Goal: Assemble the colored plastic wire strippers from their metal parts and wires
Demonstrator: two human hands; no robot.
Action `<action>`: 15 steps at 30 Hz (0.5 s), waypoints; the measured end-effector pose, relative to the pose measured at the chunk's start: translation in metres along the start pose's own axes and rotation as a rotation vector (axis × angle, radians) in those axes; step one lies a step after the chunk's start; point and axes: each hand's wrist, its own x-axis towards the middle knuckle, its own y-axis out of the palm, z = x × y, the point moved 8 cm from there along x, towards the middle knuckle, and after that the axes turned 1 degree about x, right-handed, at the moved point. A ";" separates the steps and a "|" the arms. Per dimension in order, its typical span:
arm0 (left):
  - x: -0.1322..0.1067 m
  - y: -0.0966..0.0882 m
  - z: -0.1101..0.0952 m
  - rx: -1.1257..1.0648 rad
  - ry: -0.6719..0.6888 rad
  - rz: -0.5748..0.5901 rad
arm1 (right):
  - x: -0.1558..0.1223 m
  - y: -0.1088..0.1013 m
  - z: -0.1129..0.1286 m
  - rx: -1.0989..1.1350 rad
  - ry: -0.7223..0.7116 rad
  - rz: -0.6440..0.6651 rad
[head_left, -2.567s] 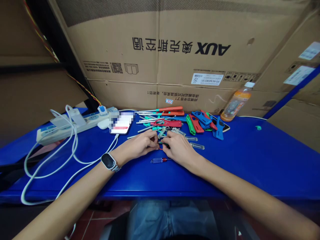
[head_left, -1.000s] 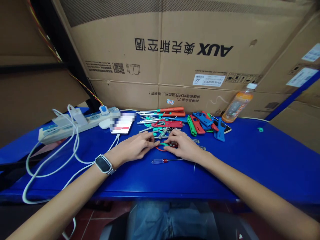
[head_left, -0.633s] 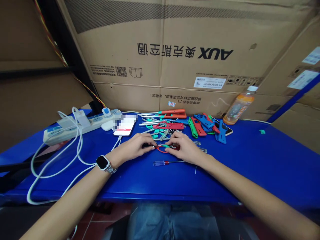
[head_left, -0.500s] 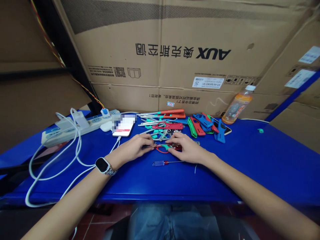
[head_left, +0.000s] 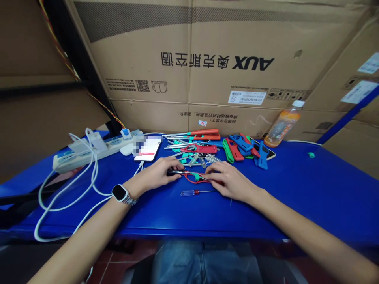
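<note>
Both my hands rest on a blue table (head_left: 296, 197), meeting over a red plastic holder (head_left: 194, 179) with a teal-handled piece in it. My left hand (head_left: 160, 173), with a smartwatch (head_left: 120, 193) on the wrist, pinches a thin metal shaft at the holder's left end. My right hand (head_left: 229, 179) presses closed fingers on the holder's right end. A small blue-handled screwdriver (head_left: 195, 192) lies loose just in front of my hands.
Behind my hands lies a pile of screwdrivers and red, blue and green holders (head_left: 237, 146). A phone (head_left: 146, 148) on a white cable, a power strip (head_left: 85, 152) and an orange drink bottle (head_left: 281, 124) stand near large cardboard boxes (head_left: 207, 59).
My hands have drawn the red holder a little toward me, out of the pile. My right hand has slid to the right along it. The loose blue-handled screwdriver has stayed put.
</note>
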 end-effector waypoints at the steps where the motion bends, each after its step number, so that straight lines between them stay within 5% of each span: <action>1: 0.000 -0.001 0.000 0.001 0.000 0.001 | 0.000 0.000 -0.001 0.008 0.001 0.000; 8: -0.002 0.000 -0.003 -0.031 0.015 0.036 | 0.006 -0.003 -0.002 0.069 0.091 -0.037; 15: -0.003 -0.003 0.005 0.016 -0.009 0.029 | 0.047 0.004 0.006 0.122 0.140 -0.040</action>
